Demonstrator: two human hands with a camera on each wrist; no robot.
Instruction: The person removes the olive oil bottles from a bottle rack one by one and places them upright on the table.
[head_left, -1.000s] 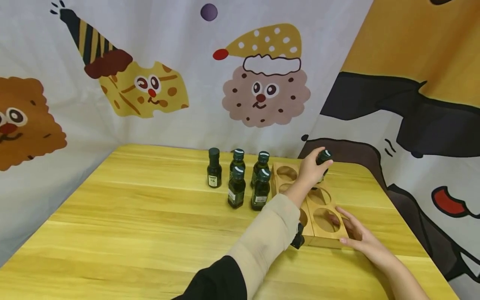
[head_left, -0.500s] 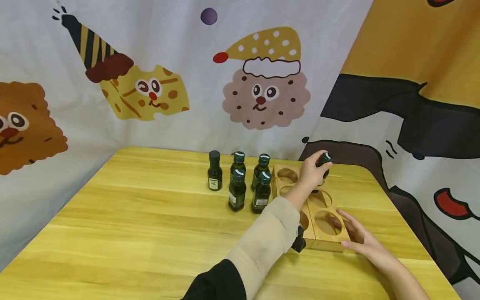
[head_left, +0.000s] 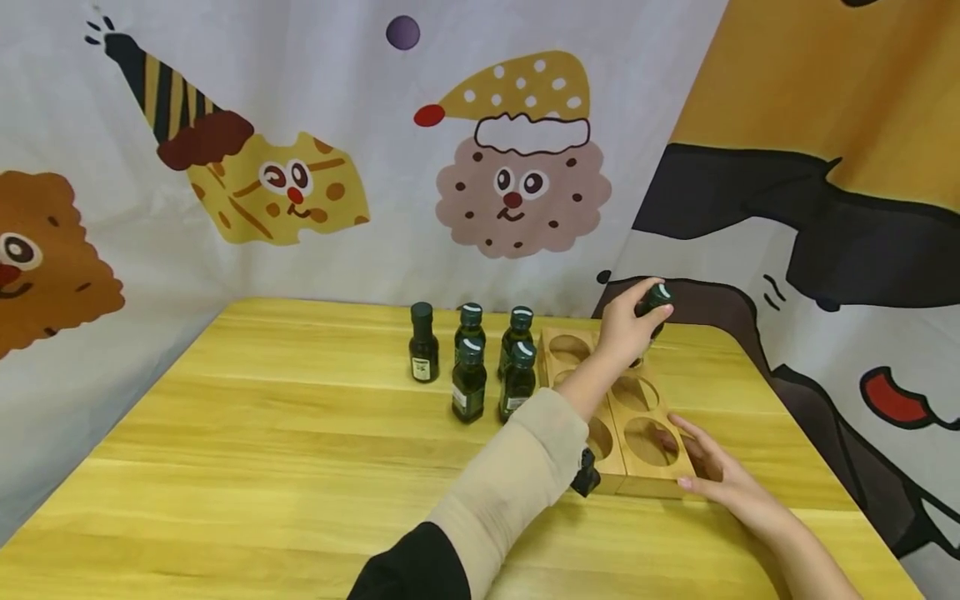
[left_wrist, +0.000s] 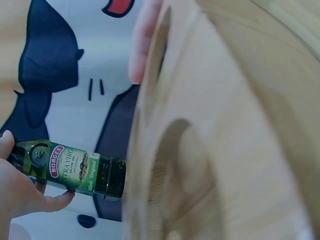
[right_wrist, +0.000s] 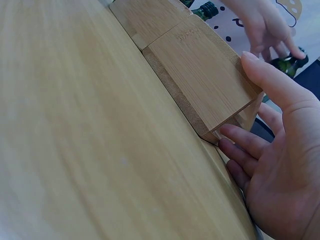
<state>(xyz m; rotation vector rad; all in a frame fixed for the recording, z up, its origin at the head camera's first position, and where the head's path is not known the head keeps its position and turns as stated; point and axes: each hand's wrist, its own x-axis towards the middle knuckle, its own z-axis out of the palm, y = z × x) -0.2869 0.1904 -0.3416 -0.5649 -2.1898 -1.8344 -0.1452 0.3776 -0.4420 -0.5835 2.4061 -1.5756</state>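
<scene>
My left hand [head_left: 624, 329] pinches a small dark green olive oil bottle [head_left: 660, 297] near its cap, above the far right part of a light wooden rack [head_left: 652, 486] with round holes. In the left wrist view the bottle [left_wrist: 75, 167] shows a green label reading BORGES, and its base is right at the rack's top face. My right hand [head_left: 723, 479] grips the rack's near right corner, thumb on the front and other fingers along the side. In the right wrist view the rack [right_wrist: 200, 75] fills the space beside my right thumb [right_wrist: 277, 82].
Left of the rack stand several more upright green bottles [head_left: 468, 392] in a tight group. A slimmer dark bottle [head_left: 423, 354] stands just left of them. A printed cloth [head_left: 300, 267] hangs behind the wooden table [head_left: 262, 467].
My left hand has raised the bottle slightly up and to the right. The right hand stays at the rack's corner, and the head view has shifted a little.
</scene>
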